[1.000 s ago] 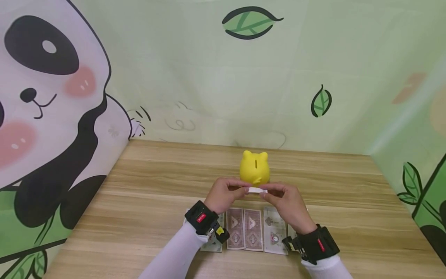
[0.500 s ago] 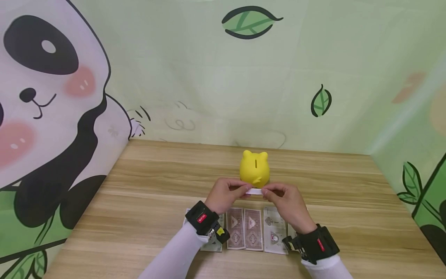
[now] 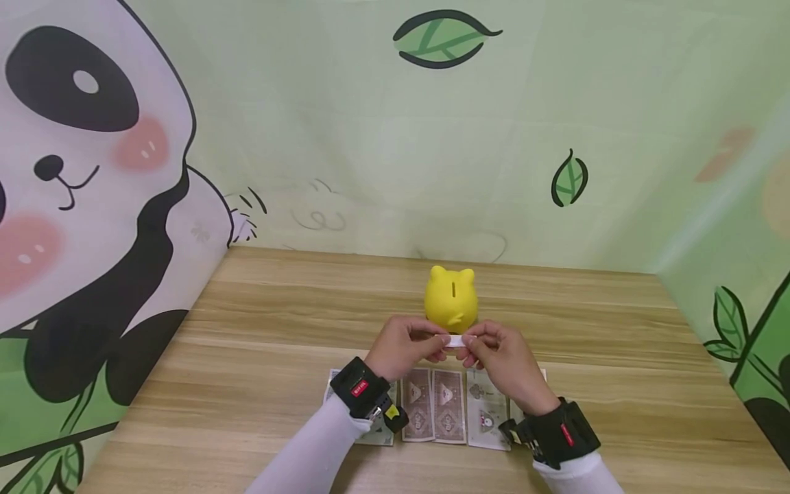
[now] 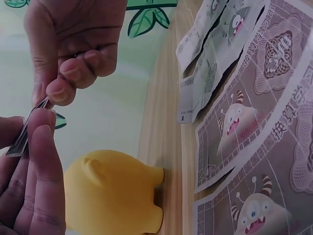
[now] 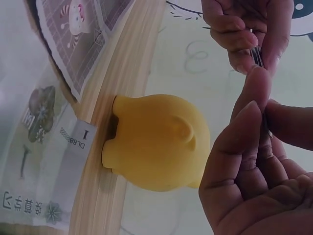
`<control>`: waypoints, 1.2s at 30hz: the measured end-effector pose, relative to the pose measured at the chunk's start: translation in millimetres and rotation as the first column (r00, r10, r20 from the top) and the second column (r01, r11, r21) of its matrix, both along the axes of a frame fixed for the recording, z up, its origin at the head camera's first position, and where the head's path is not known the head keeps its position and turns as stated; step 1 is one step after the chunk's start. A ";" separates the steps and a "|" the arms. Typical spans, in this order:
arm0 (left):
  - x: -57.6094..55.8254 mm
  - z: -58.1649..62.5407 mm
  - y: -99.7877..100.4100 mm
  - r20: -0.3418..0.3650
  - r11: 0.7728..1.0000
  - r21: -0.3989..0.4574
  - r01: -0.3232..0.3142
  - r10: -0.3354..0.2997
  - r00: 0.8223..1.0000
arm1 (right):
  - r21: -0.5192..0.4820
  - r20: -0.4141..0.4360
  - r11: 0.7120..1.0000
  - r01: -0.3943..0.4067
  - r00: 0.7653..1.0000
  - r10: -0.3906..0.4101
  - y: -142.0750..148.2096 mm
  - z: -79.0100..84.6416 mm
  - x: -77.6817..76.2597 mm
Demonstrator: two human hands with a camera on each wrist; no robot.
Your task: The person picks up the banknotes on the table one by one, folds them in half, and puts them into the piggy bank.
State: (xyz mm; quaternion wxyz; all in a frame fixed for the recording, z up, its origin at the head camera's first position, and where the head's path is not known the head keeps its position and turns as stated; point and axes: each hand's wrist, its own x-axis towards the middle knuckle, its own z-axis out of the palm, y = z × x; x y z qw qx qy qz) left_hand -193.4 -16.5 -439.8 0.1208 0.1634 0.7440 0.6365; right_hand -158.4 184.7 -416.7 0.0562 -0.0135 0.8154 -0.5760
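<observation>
In the head view, a small white folded paper note (image 3: 455,341) spans the gap between both hands, just in front of the yellow piggy bank (image 3: 450,302). My left hand (image 3: 404,348) pinches its left end between thumb and fingers. The other end is pinched by my right hand (image 3: 511,363). Up close in the left wrist view, the folded note (image 4: 19,142) shows thin stacked layers on edge; fingertips hide much of it. The right wrist view shows a sliver of the folded note (image 5: 257,58) between the fingers.
Below the hands lie brown play banknotes (image 3: 417,405) side by side, with a pale play banknote (image 3: 486,418) to their right and others partly under the wrists. The piggy bank has a slot on top. A printed cloth wall (image 3: 345,137) rises behind the wooden table (image 3: 259,343).
My hands have come slightly closer together along the folded note, so less of it shows. The left fingers have shifted a little right. The piggy bank and flat banknotes stay put.
</observation>
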 end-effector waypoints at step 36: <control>2.8 -1.2 6.6 0.023 0.993 0.044 0.109 -0.110 0.994 | 0.012 -0.026 0.990 -0.142 0.990 0.142 -3.2 -3.3 3.6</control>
